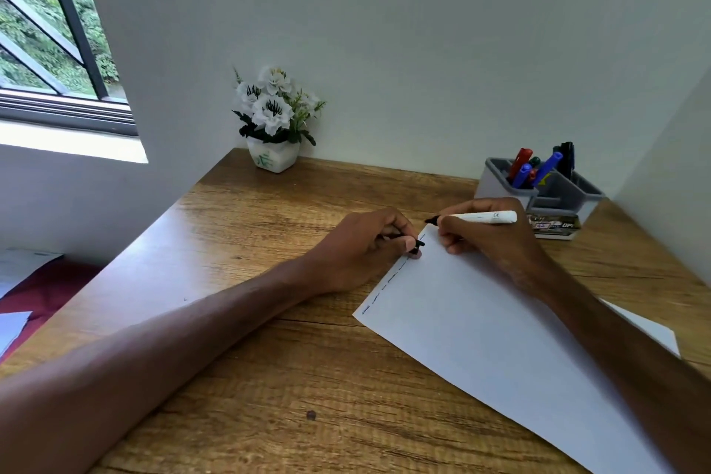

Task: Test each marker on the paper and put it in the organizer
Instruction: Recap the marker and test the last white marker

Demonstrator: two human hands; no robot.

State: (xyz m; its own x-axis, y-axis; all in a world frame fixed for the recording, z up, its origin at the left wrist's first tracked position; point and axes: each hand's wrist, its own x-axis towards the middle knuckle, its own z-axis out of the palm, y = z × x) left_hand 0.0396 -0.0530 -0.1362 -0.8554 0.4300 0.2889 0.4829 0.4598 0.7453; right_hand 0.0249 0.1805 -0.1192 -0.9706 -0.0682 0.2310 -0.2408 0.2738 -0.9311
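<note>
Desk, one, wooden (238, 281), set into a corner of the room.

Paper (500, 339), one sheet in use, lying askew on the desk. A row of short test strokes (384, 283) runs along its left edge, roughly six or seven, too fine to count surely. A second white sheet corner (650, 327) shows beyond the right forearm.

Marker (481, 217), one, white barrel, black tip bared. It is gripped in the right hand (496, 242), fingers clenched around the barrel, tip poised at the far corner of the paper; whether it touches the sheet I cannot tell.

Cap (417, 245), one, black, pinched in the curled fingers of the left hand (365, 246), which rests at the paper's left edge.

Organizer (554, 192), one, grey, several compartments, standing at the back right of the desk, well apart from the hands. It holds about six markers (538, 169): two blue, one or two red, one green, one black. They overlap, so the count is loose.

Flower pot (274, 156), one, white blooms, back corner.

Progress, by my judgement: far along. The strokes roughly match the markers already filed, and no loose markers show on the desk. This marker looks like the last; left are its stroke, capping and filing.
</note>
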